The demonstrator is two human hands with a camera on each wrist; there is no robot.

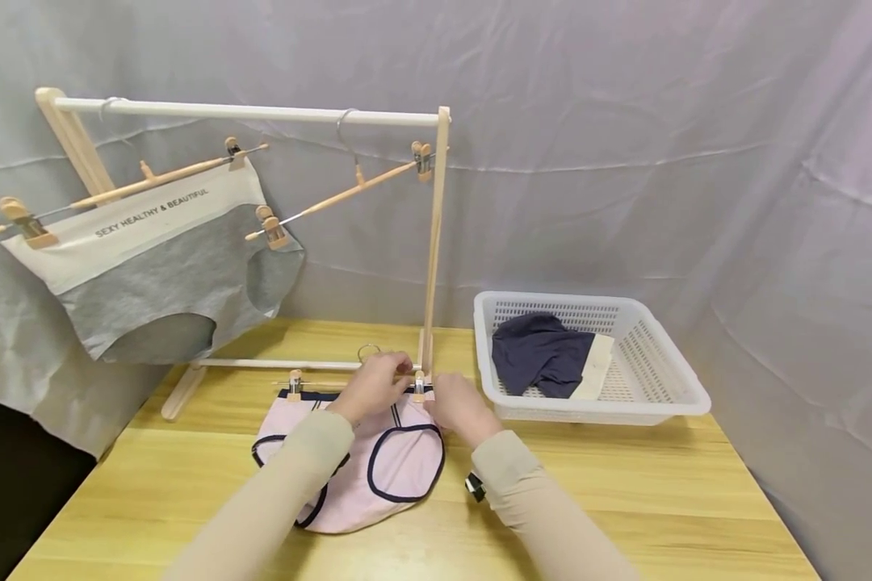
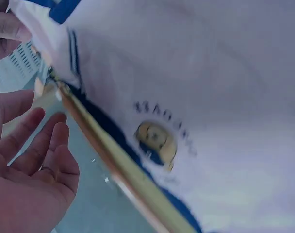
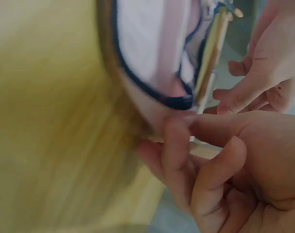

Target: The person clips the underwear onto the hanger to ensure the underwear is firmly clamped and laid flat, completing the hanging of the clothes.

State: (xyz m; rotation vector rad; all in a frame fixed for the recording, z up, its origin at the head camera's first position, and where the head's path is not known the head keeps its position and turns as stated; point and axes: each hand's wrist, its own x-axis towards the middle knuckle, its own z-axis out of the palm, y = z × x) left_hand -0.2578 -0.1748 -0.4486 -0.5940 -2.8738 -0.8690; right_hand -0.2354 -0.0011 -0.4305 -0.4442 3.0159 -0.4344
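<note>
Pink underpants (image 1: 356,496) with navy trim lie on the table, their waistband along a clip hanger (image 1: 294,386). In the left wrist view a small bear print (image 2: 155,138) shows on the pink cloth. My left hand (image 1: 374,386) is beside the hanger's right clip (image 1: 419,387), its fingers loosely bent with nothing between them in the left wrist view. At the waistband's right corner, my right hand (image 1: 461,407) pinches the cloth between thumb and index finger; the right wrist view shows this grip (image 3: 220,165) close up.
Behind stands a wooden rack (image 1: 436,242). Grey underpants (image 1: 174,274) hang from one hanger there; another hanger (image 1: 349,194) has bare clips. A white basket (image 1: 668,355) on the right holds dark cloth (image 1: 545,355) with a cream band. A small black object (image 1: 474,486) is by my right wrist.
</note>
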